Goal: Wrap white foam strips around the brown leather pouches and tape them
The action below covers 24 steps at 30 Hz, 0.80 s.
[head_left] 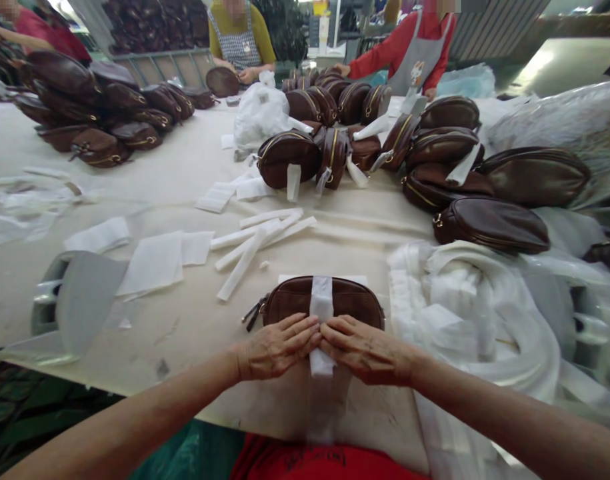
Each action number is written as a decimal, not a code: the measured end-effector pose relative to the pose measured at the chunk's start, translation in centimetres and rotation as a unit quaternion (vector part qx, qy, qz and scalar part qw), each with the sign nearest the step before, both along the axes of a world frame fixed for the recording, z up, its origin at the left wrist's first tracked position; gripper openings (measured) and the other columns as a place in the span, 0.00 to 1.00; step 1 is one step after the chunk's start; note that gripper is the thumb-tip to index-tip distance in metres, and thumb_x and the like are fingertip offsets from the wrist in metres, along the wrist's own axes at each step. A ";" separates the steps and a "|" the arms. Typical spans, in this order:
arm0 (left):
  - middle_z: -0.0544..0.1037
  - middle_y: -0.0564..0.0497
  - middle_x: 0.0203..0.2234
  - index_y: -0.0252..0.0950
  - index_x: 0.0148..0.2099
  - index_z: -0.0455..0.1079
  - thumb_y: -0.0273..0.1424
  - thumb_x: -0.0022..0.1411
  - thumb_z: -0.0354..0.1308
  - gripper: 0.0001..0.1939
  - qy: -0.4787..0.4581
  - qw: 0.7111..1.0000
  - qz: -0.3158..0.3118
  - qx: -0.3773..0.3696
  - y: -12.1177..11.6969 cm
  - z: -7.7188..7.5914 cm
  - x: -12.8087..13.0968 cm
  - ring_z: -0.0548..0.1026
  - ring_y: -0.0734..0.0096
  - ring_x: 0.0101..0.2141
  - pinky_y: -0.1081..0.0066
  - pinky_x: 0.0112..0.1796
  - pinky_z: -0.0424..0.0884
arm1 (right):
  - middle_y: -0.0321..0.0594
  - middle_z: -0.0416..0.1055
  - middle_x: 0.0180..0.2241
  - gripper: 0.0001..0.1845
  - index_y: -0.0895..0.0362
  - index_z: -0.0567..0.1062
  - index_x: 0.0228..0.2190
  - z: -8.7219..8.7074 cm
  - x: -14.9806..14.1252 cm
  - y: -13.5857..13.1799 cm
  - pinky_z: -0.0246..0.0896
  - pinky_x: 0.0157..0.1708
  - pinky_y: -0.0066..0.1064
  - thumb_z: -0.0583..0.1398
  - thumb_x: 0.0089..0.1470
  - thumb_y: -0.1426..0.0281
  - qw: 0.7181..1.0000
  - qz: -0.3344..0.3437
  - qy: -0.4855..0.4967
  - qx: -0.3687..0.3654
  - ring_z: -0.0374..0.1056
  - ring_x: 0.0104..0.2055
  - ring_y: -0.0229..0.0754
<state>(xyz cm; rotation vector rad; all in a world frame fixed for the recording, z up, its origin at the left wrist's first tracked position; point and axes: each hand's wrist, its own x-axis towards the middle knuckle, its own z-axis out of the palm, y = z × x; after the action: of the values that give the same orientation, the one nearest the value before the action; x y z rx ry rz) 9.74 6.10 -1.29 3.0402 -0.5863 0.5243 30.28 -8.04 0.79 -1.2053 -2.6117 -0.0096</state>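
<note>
A small brown leather pouch (pixel 295 301) lies near the table's front edge, its zipper pull at the left end. A white paper strip (pixel 321 300) runs over its middle and down toward me. My left hand (pixel 277 347) lies flat on the near side of the pouch, fingers stretched toward the strip. My right hand (pixel 367 350) mirrors it from the right, fingertips touching the strip. Both hands press palm down, and the near edge of the pouch is hidden under them.
Loose white strips (pixel 257 243) and paper sheets (pixel 152 263) lie beyond the pouch. Piles of brown pouches (pixel 489 223) fill the right and far side, with more pouches (pixel 99 100) at far left. Crumpled white wrapping (pixel 485 313) sits at right. Other people work across the table (pixel 195 160).
</note>
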 end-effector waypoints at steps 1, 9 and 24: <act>0.67 0.37 0.52 0.21 0.57 0.57 0.20 0.63 0.41 0.21 -0.013 1.000 0.002 -0.002 -0.2 -0.7 -0.1 0.54 0.53 0.60 0.55 0.57 0.62 | 0.50 0.68 0.44 0.17 0.65 0.68 0.47 -0.7 0.0 0.0 0.61 0.42 0.40 0.51 0.56 0.78 1.000 0.001 0.009 0.014 0.60 0.44 0.47; 0.66 0.34 0.52 0.20 0.54 0.61 0.21 0.65 0.39 0.19 -0.059 0.998 0.003 0.003 -0.7 -1.8 -0.1 0.58 0.50 0.58 0.56 0.54 0.66 | 0.48 0.67 0.46 0.17 0.63 0.67 0.49 -3.9 0.1 -0.7 0.63 0.45 0.39 0.48 0.59 0.78 0.995 -0.029 0.066 0.070 0.59 0.47 0.44; 0.66 0.34 0.52 0.31 0.51 0.62 0.21 0.60 0.49 0.16 0.003 0.998 -0.015 0.068 -0.7 0.7 0.0 0.61 0.49 0.57 0.56 0.53 0.67 | 0.49 0.66 0.50 0.20 0.68 0.63 0.53 -3.0 -0.4 -1.4 0.63 0.49 0.38 0.48 0.60 0.77 0.996 -0.060 0.021 0.061 0.60 0.51 0.45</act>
<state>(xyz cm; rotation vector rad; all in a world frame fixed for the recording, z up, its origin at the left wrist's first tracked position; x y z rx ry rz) 9.69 5.44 -0.62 3.1532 -0.6932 0.4953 29.83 -9.48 -2.21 -1.3019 -2.4594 -0.1633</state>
